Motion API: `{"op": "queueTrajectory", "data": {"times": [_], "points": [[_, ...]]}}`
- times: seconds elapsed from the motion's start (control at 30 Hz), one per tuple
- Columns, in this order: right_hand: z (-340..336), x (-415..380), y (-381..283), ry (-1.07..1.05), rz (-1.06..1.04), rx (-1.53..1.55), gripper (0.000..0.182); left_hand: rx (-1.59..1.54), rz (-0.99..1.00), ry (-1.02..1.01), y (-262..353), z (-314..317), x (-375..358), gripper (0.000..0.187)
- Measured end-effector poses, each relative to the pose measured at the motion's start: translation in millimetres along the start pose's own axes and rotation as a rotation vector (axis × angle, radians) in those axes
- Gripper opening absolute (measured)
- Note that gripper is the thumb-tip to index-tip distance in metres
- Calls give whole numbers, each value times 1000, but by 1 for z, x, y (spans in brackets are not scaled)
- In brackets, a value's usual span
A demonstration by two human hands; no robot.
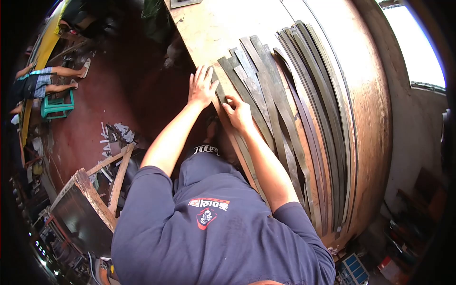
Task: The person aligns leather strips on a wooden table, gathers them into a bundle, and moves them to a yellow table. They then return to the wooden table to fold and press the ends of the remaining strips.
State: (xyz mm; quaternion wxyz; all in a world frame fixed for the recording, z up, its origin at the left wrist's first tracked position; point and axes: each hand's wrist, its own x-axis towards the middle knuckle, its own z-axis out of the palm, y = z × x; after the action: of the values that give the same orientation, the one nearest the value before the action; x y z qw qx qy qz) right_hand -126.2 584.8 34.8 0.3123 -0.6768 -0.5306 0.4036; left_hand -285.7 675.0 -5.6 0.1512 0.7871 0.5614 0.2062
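Many long dark strips [280,107] lie side by side on the wooden table [370,118], some overlapping. One strip [220,97] runs along the table's near left edge, apart from the rest. At that edge my left hand [203,88] rests with its fingers stretched out, the fingertips beside the upper end of this strip. My right hand [239,113] is a little lower and to the right, its fingers bent and apart at the strip's right side. Nothing is visibly held in either hand.
On the left, a person [40,85] is near a green stool [58,105] on the red floor [83,128]. White scraps [121,133] lie by a wooden frame [118,183]. A blue crate [353,270] stands at the lower right.
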Motion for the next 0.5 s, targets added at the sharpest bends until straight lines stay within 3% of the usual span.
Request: {"op": "queueTrajectory", "data": {"times": [0.13,0.23,0.5], "points": [[-9,-9,7,-85,5,100,48,39,33,176,2,16,-2,49],[-19,-25,21,-115,-16,188,53,26,40,190,0,18,-2,48],[-35,-46,29,-196,-38,135,49,100,26,243,0,20,-4,47]]}}
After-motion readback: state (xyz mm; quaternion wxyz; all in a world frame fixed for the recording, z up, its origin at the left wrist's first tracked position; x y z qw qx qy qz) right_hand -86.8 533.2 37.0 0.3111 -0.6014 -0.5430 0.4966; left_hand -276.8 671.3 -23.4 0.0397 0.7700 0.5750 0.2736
